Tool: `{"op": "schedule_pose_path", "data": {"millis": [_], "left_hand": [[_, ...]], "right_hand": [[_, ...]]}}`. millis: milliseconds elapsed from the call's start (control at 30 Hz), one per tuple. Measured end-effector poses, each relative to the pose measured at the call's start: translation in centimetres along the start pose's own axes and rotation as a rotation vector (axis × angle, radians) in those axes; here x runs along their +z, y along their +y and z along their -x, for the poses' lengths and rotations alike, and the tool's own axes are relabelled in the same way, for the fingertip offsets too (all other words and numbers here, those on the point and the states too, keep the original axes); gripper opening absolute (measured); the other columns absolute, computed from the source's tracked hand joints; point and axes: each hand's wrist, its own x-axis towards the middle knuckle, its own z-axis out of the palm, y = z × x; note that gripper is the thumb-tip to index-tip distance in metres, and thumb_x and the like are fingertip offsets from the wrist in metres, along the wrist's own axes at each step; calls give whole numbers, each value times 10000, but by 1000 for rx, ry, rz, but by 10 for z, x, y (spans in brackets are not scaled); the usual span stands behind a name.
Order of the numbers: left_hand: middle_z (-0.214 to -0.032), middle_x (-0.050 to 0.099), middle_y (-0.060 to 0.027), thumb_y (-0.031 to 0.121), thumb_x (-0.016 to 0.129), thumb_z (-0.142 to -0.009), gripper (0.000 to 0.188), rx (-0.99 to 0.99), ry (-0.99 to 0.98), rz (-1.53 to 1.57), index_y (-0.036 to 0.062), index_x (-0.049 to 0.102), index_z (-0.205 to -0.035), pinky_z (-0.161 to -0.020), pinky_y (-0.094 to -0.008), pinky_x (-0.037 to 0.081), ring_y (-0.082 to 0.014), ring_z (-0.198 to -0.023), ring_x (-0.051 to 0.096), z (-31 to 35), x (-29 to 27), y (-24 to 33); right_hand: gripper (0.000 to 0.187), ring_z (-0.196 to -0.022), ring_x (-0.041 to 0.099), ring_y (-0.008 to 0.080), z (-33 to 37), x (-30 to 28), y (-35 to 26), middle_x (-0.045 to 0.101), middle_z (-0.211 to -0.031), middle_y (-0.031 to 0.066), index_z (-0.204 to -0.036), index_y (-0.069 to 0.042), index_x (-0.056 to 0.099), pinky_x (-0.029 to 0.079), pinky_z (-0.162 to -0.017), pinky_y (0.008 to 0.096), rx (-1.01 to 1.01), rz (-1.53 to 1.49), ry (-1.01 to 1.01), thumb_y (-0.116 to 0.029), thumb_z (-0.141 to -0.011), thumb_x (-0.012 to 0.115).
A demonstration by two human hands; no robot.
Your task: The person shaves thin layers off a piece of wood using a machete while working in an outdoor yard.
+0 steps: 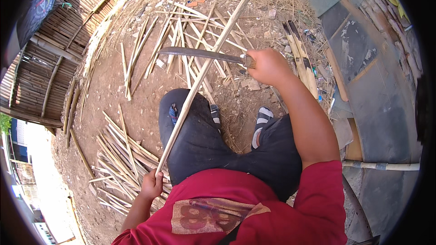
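Observation:
My left hand (151,184) is closed round the near end of a long pale bamboo strip (191,96). The strip slants up and away to the right, crossing over my left knee and running past the top of the view. My right hand (269,66), out in front of my right knee, grips the handle of a machete (202,54). Its long, dark, slightly curved blade points left and lies across the strip, seemingly touching it; the exact contact is too small to tell.
A heap of split bamboo strips (119,154) lies on the dirt at my left. More strips (181,36) are scattered ahead. A woven bamboo wall (68,27) stands at the far left. Dark sheets (381,95) and boards lean along the right side.

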Motion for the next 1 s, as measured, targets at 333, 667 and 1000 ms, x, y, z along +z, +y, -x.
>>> {"op": "schedule_pose_path", "data": {"millis": [333,667,1000], "left_hand": [[-620,564,-187,291,532,-1049,373,52,-13,-85,-17,583,-845,-571,-434,453,-347,-553,564,-13,-9,7],[-590,538,-197,253,577,-1029,366,78,20,-121,-16,552,-781,-544,-430,431,-326,-522,524,-29,-8,26],[-667,599,-207,295,572,-1024,324,103,213,-324,4,584,-883,-582,-468,449,-425,-614,583,-11,-14,38]], "right_hand": [[441,-985,693,367,-9,-8,38,720,-1048,207,-1219,-88,706,553,-860,464,213,-138,-12,-228,-802,737],[400,-876,707,375,-9,2,85,735,-945,208,-1187,-123,732,563,-813,442,290,-143,58,-208,-797,710],[417,-946,697,371,9,-19,42,728,-972,174,-1192,-154,714,561,-842,472,181,29,25,-235,-784,740]]}}
